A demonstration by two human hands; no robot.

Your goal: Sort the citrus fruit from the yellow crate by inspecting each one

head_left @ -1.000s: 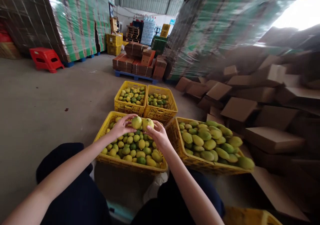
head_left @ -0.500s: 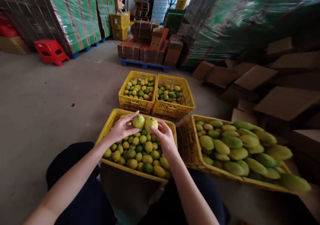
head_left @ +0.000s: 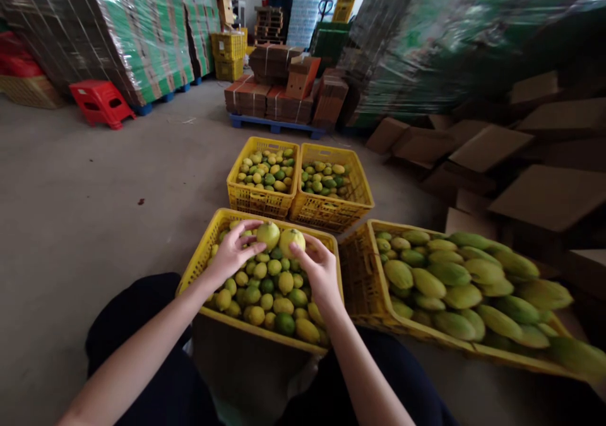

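Observation:
My left hand is closed round a yellow-green lemon, thumb below and fingers on its far side. A second, paler lemon is pinched in my right hand, close beside the first. Both are held above a yellow plastic crate that stands before my knees. Inside this crate lie many loose lemons, ranging from yellow to dark green. My hands and the held fruit cover part of its far side.
Two more yellow crates of lemons stand just beyond. To the right, a crate is heaped with large elongated green-yellow fruit. Cardboard boxes lie farther right. A blue pallet carries flattened cartons; a red stool is at left.
The view has shifted slightly, so the crates sit a little lower and farther right. The left hand's fingers have curled more round its lemon; both lemons stay held side by side.

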